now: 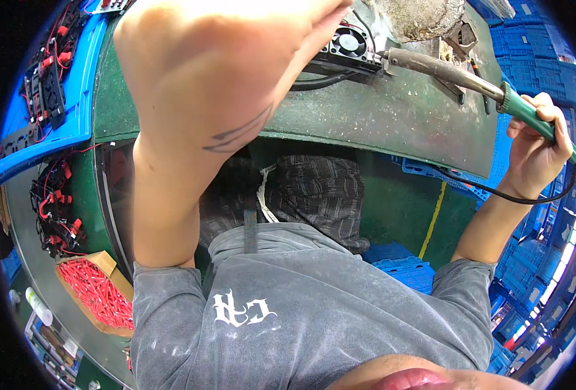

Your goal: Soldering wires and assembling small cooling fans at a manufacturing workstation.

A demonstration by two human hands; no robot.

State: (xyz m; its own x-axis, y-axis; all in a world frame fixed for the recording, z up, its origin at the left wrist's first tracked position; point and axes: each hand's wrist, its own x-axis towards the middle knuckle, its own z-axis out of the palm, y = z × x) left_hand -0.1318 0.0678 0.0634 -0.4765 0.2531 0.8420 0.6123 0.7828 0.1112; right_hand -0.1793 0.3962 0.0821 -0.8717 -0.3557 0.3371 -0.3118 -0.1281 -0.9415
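Observation:
My right hand [536, 146] is closed round the green handle of a soldering iron [441, 70]. Its metal barrel points left, and the tip meets or nearly meets the edge of a small cooling fan [349, 43] set in a black housing. Pale smoke hangs by the tip. My left hand [216, 58] is raised close to the camera over the left of the green workbench [392, 120]. Its fingers are hidden or cut off by the upper edge, so what it holds cannot be made out. A dark cable lies below the fan unit.
Behind the iron sit a rough, crusted lump [424, 18] and a few hand tools [476, 68]. A blue tray [83, 97] at the left holds black parts with red connectors. Lower left stands a cardboard box [109, 266] of red pieces. Blue crates [541, 58] are stacked at right.

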